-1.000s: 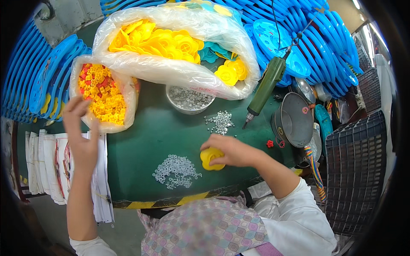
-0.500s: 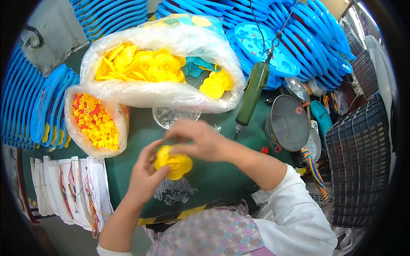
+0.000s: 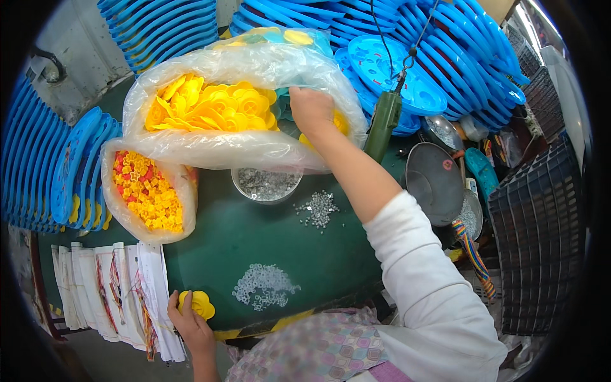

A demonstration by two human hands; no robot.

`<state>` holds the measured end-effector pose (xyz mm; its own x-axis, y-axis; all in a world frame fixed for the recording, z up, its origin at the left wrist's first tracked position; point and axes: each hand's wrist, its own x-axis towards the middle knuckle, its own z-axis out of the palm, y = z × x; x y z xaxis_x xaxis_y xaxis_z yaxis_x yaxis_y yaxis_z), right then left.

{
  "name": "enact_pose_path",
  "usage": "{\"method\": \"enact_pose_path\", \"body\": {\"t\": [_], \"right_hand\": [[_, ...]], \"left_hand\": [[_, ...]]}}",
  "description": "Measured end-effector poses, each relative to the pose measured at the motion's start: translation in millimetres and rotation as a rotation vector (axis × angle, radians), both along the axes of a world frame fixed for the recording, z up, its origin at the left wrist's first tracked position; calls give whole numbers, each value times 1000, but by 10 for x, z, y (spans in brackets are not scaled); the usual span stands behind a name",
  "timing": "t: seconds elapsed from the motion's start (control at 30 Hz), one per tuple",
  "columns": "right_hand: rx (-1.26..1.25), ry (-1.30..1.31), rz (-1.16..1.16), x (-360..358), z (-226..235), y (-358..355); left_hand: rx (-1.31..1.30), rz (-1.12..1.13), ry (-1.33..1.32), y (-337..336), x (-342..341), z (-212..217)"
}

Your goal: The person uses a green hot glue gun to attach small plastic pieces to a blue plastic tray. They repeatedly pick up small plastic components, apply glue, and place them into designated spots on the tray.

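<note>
Low on the left, by the table's near edge, my left hand (image 3: 192, 330) has its fingers on a yellow flower-shaped plastic piece (image 3: 203, 305). My right hand (image 3: 312, 109) reaches into the right part of a large clear plastic bag (image 3: 191, 148). Its fingers are curled downward and their tips are hidden, so what they hold cannot be made out. Beside that hand lie teal flower pieces (image 3: 284, 107); yellow flower pieces (image 3: 223, 108) fill the bag's left part. On the green table (image 3: 223, 235) lies a pile of small clear plastic parts (image 3: 264, 286).
A green electric screwdriver (image 3: 384, 121) hangs from a cord right of the bag. A smaller bag (image 3: 109, 188) holds tiny yellow and red flowers. Near it are a clear bowl (image 3: 268, 199) and scattered small parts (image 3: 318, 209). Blue plastic trays (image 3: 464, 57) stack behind; a dark basket (image 3: 534, 242) stands right.
My hands were together over the table's middle around a yellow flower piece. The left has moved down and left with a yellow piece; the right has moved up into the bag.
</note>
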<state>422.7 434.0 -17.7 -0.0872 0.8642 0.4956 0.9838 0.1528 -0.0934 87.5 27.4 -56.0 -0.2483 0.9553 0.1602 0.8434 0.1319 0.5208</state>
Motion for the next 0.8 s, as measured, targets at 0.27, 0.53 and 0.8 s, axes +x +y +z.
{"method": "enact_pose_path", "body": {"t": [0.27, 0.53, 0.8], "right_hand": [[-809, 606, 727, 420, 531, -1951], [-525, 290, 264, 389, 305, -2498], [-1, -251, -342, 1803, 758, -648]], "left_hand": [[123, -118, 187, -73, 158, -107], [130, -178, 203, -17, 234, -211], [258, -211, 206, -86, 321, -159]]}}
